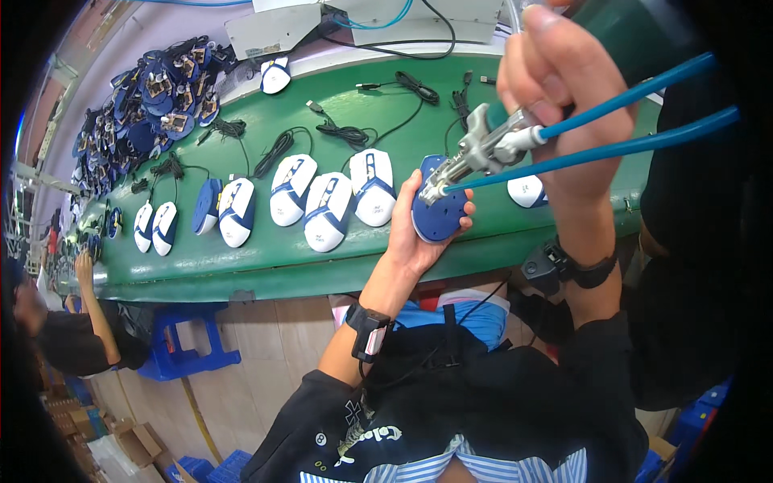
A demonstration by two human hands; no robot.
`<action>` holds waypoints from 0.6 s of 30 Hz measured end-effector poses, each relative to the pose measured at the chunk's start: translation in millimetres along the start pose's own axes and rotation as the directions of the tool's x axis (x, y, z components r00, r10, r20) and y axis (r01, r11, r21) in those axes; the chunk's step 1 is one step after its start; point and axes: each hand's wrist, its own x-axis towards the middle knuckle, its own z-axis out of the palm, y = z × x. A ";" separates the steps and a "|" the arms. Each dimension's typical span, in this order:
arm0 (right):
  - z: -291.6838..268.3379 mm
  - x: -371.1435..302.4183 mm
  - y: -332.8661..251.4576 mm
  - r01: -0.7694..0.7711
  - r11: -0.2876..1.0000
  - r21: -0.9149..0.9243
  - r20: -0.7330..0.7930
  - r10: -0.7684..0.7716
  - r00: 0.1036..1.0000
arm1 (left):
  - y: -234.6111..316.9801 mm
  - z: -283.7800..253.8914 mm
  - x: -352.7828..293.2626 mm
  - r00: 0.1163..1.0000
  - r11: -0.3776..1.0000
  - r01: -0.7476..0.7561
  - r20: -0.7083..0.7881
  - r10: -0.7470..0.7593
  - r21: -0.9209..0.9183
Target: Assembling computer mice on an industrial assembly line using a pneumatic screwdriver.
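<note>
- Here, the left hand [419, 233] cups a blue mouse base [439, 211], underside up, at the green conveyor's [241, 262] near edge.
- The right hand [564, 105] clamps a metal pneumatic tool [483, 153]; its tip meets the base's upper right.

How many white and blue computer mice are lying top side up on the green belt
8: two small ones far left, one beside them, three mid-belt, one at the far edge, one partly hidden behind the right hand. Others may be hidden.
</note>
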 end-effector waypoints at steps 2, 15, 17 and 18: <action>23.0 -8.1 6.7 -0.053 0.935 -0.351 -0.182 -0.012 0.983 | 5.3 0.9 -3.1 1.000 1.000 0.007 0.005 -0.007 -0.030; 24.8 -18.6 8.6 -0.027 0.900 -0.435 -0.056 0.003 0.998 | 4.2 5.7 -9.0 1.000 1.000 0.013 -0.016 -0.013 0.019; 26.3 -21.1 19.1 -0.109 0.929 -0.355 -0.175 0.049 0.983 | 9.2 -3.0 -7.7 0.999 0.999 0.029 -0.043 -0.028 0.019; 27.0 -20.9 22.7 -0.183 0.947 -0.263 -0.286 0.104 0.952 | 10.4 -7.3 -7.8 0.999 0.999 0.030 -0.044 -0.029 0.019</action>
